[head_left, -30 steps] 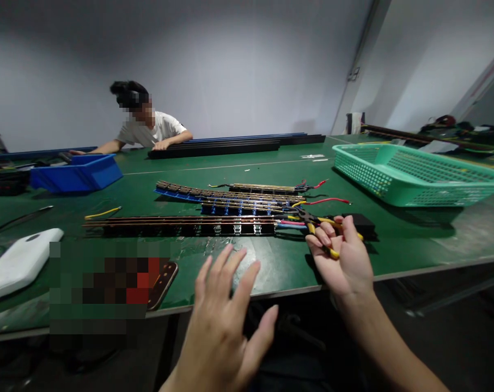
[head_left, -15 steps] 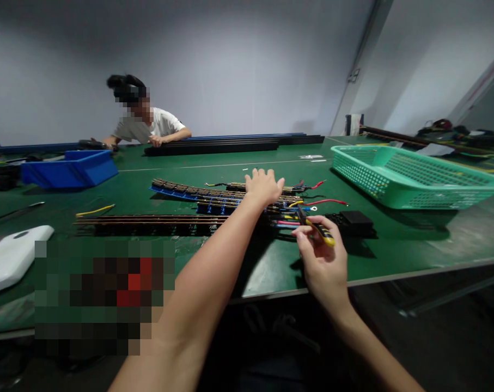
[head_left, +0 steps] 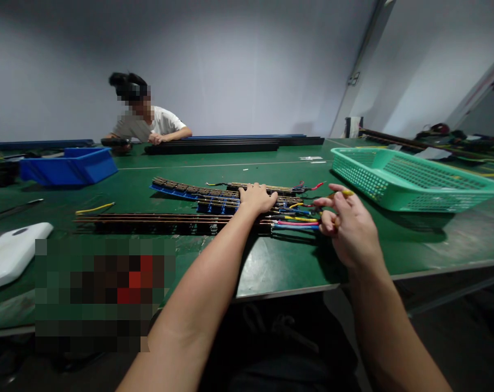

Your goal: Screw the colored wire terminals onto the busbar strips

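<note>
My left hand point(head_left: 257, 199) lies with spread fingers on the long slatted strips point(head_left: 218, 202), which have metal rods and blue and black parts. Its fingertips reach the farther strip. My right hand point(head_left: 351, 226) is closed at the strips' right ends, around a small tool with a yellow-and-black handle point(head_left: 347, 193); most of the tool is hidden by the fingers. Pink and blue wires point(head_left: 298, 224) run from the nearest strip point(head_left: 157, 220) up to my right hand. A red-tipped wire point(head_left: 319, 186) sticks out behind it.
A green perforated basket point(head_left: 397, 193) stands at the right, a blue bin point(head_left: 71, 167) at the left. A white device point(head_left: 16, 256) lies at the near left. Across the green table point(head_left: 181, 163), a person point(head_left: 160, 124) leans over black profiles point(head_left: 214, 147).
My right hand has moved right and away from me, with the tool turned mostly out of sight. My left hand has come slightly back and down onto the strips.
</note>
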`<state>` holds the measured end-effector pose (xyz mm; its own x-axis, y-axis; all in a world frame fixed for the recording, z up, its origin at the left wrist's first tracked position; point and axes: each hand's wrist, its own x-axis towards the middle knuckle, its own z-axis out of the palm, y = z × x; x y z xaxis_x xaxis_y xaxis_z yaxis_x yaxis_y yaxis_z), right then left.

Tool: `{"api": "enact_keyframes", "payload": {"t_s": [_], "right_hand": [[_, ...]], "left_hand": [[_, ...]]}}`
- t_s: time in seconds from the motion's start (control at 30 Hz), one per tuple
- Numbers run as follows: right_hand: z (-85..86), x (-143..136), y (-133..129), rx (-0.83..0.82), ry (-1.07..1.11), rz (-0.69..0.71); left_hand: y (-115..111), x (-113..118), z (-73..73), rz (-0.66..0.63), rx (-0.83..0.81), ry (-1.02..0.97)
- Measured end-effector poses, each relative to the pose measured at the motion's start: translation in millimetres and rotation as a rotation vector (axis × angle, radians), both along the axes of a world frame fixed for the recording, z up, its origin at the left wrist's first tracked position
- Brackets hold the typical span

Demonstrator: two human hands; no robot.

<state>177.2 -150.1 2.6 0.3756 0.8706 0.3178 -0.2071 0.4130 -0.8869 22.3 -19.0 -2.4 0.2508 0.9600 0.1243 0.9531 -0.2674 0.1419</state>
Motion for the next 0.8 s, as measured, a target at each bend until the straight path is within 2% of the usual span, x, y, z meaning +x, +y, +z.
{"api": "enact_keyframes", "payload": {"t_s": [0.07, 0.2, 0.37, 0.47, 0.6, 0.67, 0.73, 0.8], "right_hand": [[-0.4, 5.6, 4.7, -0.013, 0.062, -0.021], [-4.4, 5.8, 2.2, 0.069, 0.086, -0.1], [-3.8, 6.2, 7.5, 0.037, 0.0, -0.024], [-5.5, 7.1, 9.3, -0.018, -0.263, 0.03], [-12.4, 2.5, 5.9, -0.01, -0.873, 0.068], [-15.3, -1.9, 5.3, -0.003, -1.01, 0.085], [-15.8, -5.8, 5.4, 0.004, -0.929, 0.046], [-12.1, -8.0, 3.9, 0.011, -0.662, 0.0]], "left_hand": [[0.0, -0.9, 1.2, -0.001, -0.005, 0.001], [0.9, -1.9, 2.2, -0.007, -0.005, 0.004], [1.7, -2.2, 1.6, -0.011, -0.005, 0.015], [0.9, -2.0, 0.4, -0.006, 0.013, 0.012], [-0.4, -1.6, 0.1, 0.0, 0.027, 0.009], [-1.0, -1.7, 0.8, -0.001, 0.018, 0.01], [-1.3, -1.9, 1.6, -0.002, 0.011, 0.012], [-1.1, -2.1, 1.8, -0.001, 0.005, 0.013]]}}
